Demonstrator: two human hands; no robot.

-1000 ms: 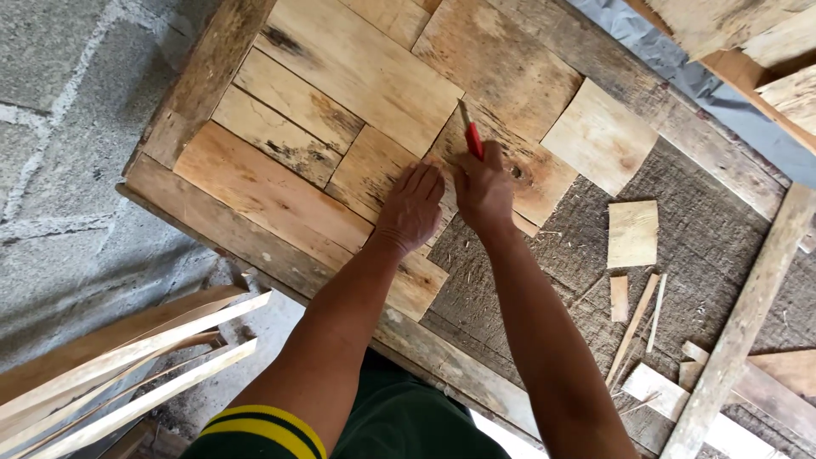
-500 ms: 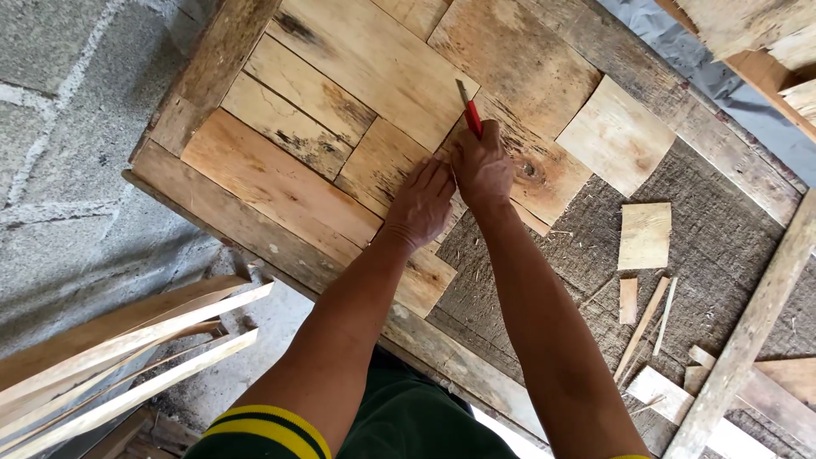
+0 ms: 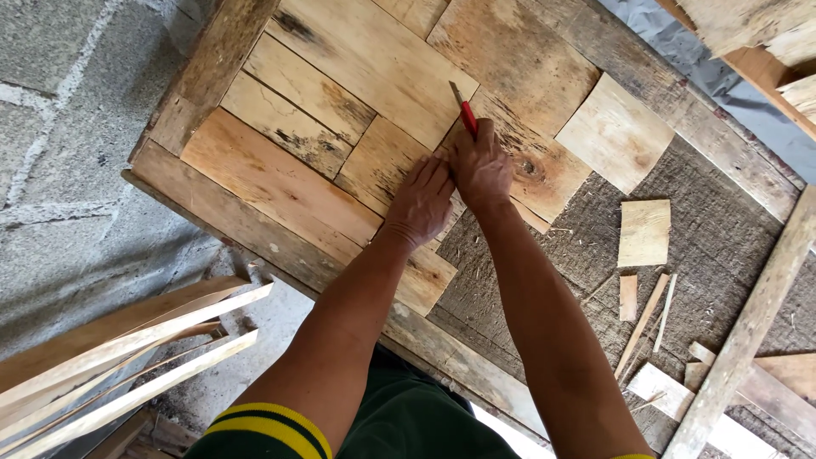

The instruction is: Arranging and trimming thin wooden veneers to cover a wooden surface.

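Right hand [image 3: 481, 168] closed around red pencil [image 3: 465, 112], tip on a plank joint near panel centre. Left hand [image 3: 422, 201] flat, fingers extended, pressing a short plank [image 3: 384, 161], holding nothing. Wooden frame [image 3: 223, 47] contains fitted planks; 1 loose square offcut [image 3: 643, 232] lies on the uncovered backing.

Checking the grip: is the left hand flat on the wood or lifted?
Flat: left hand lies spread on the wooden board.

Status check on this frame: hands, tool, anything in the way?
Right hand grips red pencil, tip on board. Left hand flat on wood piece. Nothing blocking.
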